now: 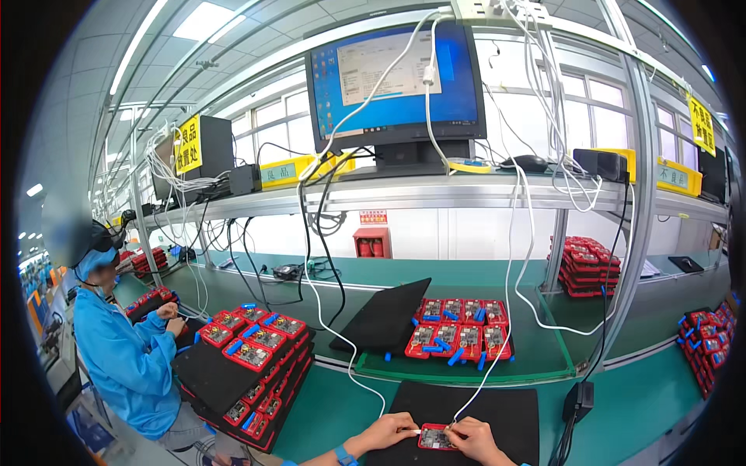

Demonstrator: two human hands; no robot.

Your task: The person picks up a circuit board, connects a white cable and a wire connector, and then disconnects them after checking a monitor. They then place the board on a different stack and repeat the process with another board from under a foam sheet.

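Observation:
A circuit board in a red frame (437, 437) lies on a black foam mat (509, 412) in front of me. My left hand (391, 429) is closed at the board's left edge, its fingertips pinching the white plug (417, 431) of a cable. One white cable (371, 378) comes down from the shelf to that hand. My right hand (472, 439) is closed at the board's upper right, where a second white cable (488, 378) runs into its fingertips. The tip of that cable is hidden by the fingers. A blue band (346, 456) is round my left wrist.
Beyond the mat, red-framed boards with blue pieces (458, 330) lie beside a tilted black sheet (381, 314). Stacked trays of boards (260, 373) stand left, near a person in blue (128, 361). A monitor (396, 85) sits on the shelf. A black adapter (578, 401) hangs right.

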